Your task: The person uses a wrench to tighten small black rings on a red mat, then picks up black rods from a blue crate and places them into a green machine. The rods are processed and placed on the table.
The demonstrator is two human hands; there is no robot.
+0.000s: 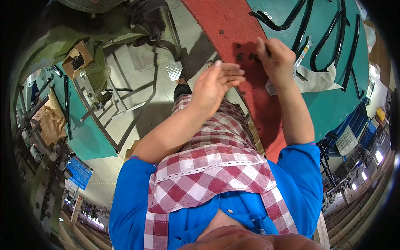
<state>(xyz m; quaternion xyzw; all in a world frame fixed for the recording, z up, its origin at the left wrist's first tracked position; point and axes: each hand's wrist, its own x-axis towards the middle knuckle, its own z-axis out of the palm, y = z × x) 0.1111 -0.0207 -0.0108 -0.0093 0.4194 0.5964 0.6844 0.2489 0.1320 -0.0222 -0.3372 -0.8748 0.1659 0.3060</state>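
My left hand [216,85] is raised in front of me with flat, spread fingers and nothing in it, just short of the red mat [233,21]. My right hand [275,56] reaches onto that mat with its fingers curled down over several small dark parts [246,55] scattered there; whether it pinches one is hidden by the fingers. A pale cloth [316,81] lies under and beside the right wrist. I wear a blue shirt and a red-and-white checked apron [208,166].
A teal tabletop [333,104] carries bent black metal tubes [329,37]. To the left stand a green machine [83,25], a metal frame, a foot pedal [174,71] on the grey floor and a cardboard box [77,58] of dark parts. Blue crates [366,133] sit at right.
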